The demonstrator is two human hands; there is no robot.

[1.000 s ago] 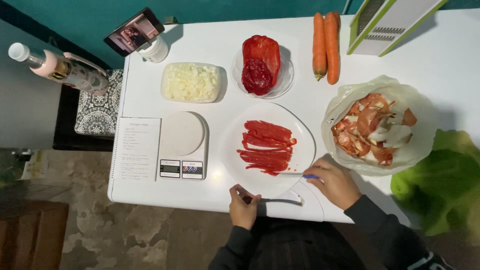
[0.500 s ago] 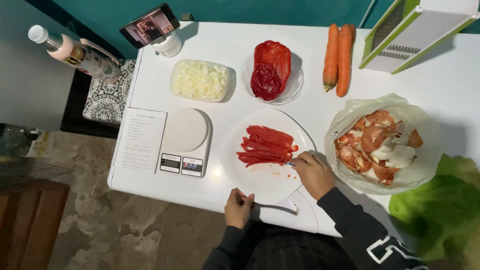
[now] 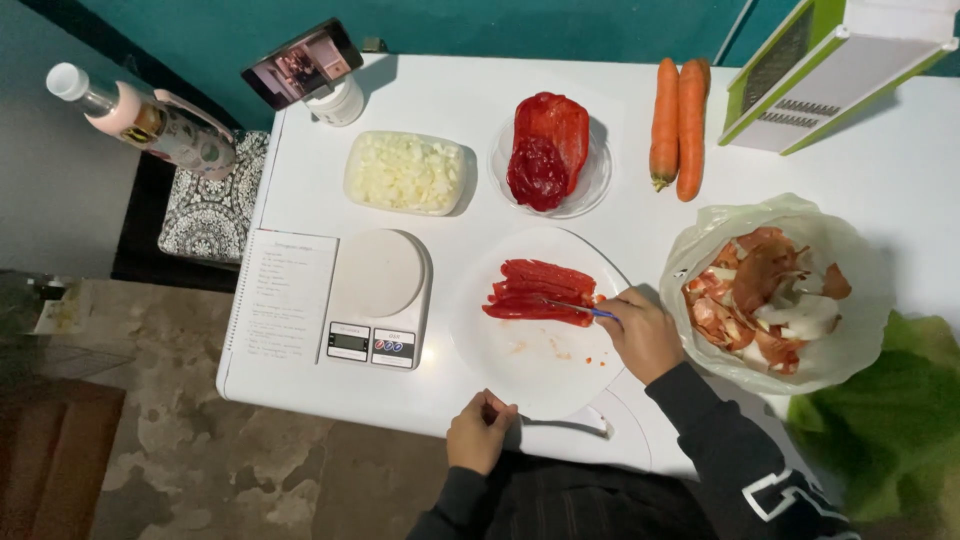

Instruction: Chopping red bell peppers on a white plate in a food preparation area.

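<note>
The right hand is closed around a small knife with a blue handle, its blade lying across the near side of a pile of red pepper strips. The strips sit on the far half of a white plate at the front of the white table. The left hand rests at the table's near edge, just beside the plate's rim, fingers curled in loosely; whether it pinches anything cannot be told. Left of the plate stands a white kitchen scale, and left of that lies an open notebook. Behind the plate are a clear tub of chopped onion and a glass bowl holding 2 larger pieces of red pepper. 2 carrots lie side by side further right, near a green and white grater. A plastic bag of peelings sits just right of the right hand.
</note>
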